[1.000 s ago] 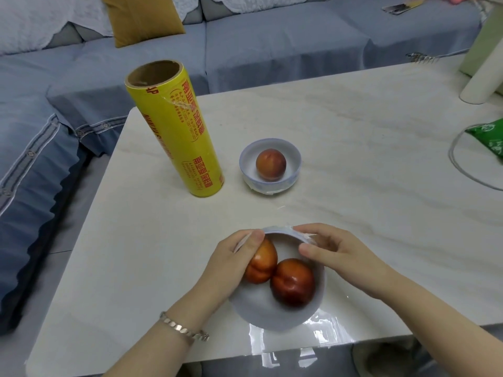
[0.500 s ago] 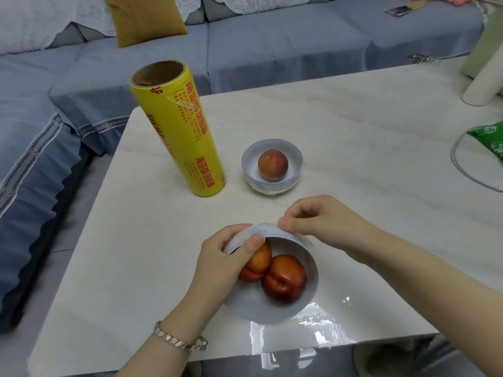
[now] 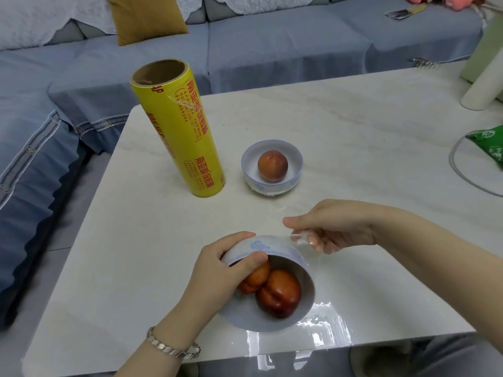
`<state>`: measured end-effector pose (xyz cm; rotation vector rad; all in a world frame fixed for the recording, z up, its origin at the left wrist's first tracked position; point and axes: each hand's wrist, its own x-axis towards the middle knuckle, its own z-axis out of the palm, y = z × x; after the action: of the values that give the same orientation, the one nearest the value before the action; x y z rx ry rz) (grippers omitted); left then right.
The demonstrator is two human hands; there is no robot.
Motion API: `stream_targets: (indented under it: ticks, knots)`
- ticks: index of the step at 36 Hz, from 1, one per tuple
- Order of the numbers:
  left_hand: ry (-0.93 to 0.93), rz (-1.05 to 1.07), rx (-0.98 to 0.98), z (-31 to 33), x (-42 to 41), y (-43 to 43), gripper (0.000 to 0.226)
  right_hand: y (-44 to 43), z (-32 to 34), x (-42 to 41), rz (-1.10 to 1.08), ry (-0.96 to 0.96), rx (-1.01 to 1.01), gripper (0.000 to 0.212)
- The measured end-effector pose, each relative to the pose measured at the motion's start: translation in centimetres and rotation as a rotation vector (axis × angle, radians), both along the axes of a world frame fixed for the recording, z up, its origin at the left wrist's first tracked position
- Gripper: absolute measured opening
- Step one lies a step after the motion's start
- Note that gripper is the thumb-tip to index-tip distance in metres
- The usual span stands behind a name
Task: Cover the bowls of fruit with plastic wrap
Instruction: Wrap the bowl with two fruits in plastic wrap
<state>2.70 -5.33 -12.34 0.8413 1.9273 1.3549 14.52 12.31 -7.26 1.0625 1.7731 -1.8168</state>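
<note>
The left hand (image 3: 226, 270) grasps the nearer pale blue-and-white ceramic bowl (image 3: 280, 250). Its fingers curl over the far outer wall and its thumb is clamped on the rim. The bowl is tipped so that its mouth faces the person, and it is at the near edge of the white marble-look table (image 3: 353, 137). Just under the thumb, inside the bowl, lie two red-orange round fruits (image 3: 279, 293), touching each other.

Immediately to the right of that grip, beside the bowl's far rim, the right hand (image 3: 334, 229) pinches a sheet of clear plastic wrap (image 3: 304, 242) between thumb and curled fingers. The film runs from the pinch down to the bowl's right side. A glossy stretch of it lies flat on the tabletop nearer the person than both hands.

Beyond the pinch, well apart from it, stands a second small pale blue-and-white bowl (image 3: 272, 186) holding a single red-orange fruit (image 3: 272, 165). Crinkled film shows round its base. Beyond the left hand's grip and left of that far bowl, a tall yellow roll of plastic wrap (image 3: 179, 131) with red lettering stands on end, its cardboard core open at the top.

A silver link bracelet (image 3: 174, 348) circles the left wrist. Far right of the pinch lie a green packet (image 3: 490, 142) and a grey cable (image 3: 457, 170). A grey-blue sofa (image 3: 272, 50) lies past the table.
</note>
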Motion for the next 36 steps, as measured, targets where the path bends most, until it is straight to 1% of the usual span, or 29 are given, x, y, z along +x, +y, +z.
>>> stream_targets:
  ticks: [2, 3, 5, 8, 11, 14, 16, 21, 25, 26, 29, 31, 32, 34, 35, 36]
  knots:
    - [0.001, -0.024, -0.004, -0.1, 0.0, 0.0, 0.046, 0.0, 0.3, -0.1, 0.093, -0.061, -0.032, 0.034]
    - [-0.001, -0.033, -0.006, -0.2, 0.1, 0.0, 0.046, -0.1, 0.4, -0.1, 0.118, -0.066, -0.023, 0.032]
    - [-0.009, -0.050, -0.010, -0.2, 0.1, 0.0, 0.045, -0.1, 0.0, 0.0, 0.099, 0.001, 0.029, 0.029]
    - [-0.023, -0.078, -0.005, -0.3, 0.0, -0.1, 0.043, -0.7, -1.0, 0.2, -0.062, 0.211, 0.119, 0.027]
    - [-0.001, -0.080, 0.008, -0.1, 0.0, -0.2, 0.041, -2.1, -2.1, 0.1, -0.291, 0.374, 0.230, 0.025]
    - [0.010, -0.075, 0.065, 0.0, 0.3, -0.3, 0.042, -3.4, -3.2, -0.2, -0.470, 0.448, 0.284, 0.027]
    - [-0.004, -0.058, 0.115, 0.1, 0.5, -0.4, 0.043, -3.9, -3.6, -0.5, -0.514, 0.462, 0.299, 0.027]
    - [0.012, -0.050, 0.178, 0.2, 0.5, -0.6, 0.045, -4.4, -4.1, -0.7, -0.491, 0.458, 0.370, 0.024]
    - [0.008, -0.034, 0.198, 0.1, 0.6, -0.5, 0.045, -4.2, -4.1, -0.6, -0.393, 0.379, 0.402, 0.023]
    - [0.005, -0.033, 0.202, 0.1, 0.7, -0.5, 0.048, -4.0, -4.1, -0.5, -0.372, 0.353, 0.401, 0.026]
    - [-0.023, -0.015, 0.214, 0.1, 0.7, -0.6, 0.071, -3.4, -4.1, -0.2, -0.292, 0.281, 0.442, 0.038]
    - [-0.045, -0.006, 0.221, 0.1, 0.8, -0.5, 0.076, -3.2, -4.2, 0.2, -0.251, 0.253, 0.457, 0.042]
    - [-0.052, -0.008, 0.220, 0.1, 0.8, -0.5, 0.076, -3.1, -4.3, 0.5, -0.243, 0.252, 0.459, 0.039]
    - [-0.054, -0.010, 0.212, 0.3, 0.8, -0.4, 0.068, -2.5, -4.3, 1.1, -0.232, 0.259, 0.547, 0.027]
    - [-0.052, -0.009, 0.209, 0.3, 0.9, -0.3, 0.066, -2.2, -4.2, 1.3, -0.236, 0.264, 0.637, 0.022]
    - [-0.054, -0.004, 0.212, 0.3, 0.9, -0.3, 0.067, -1.8, -4.1, 1.7, -0.268, 0.287, 0.729, 0.021]
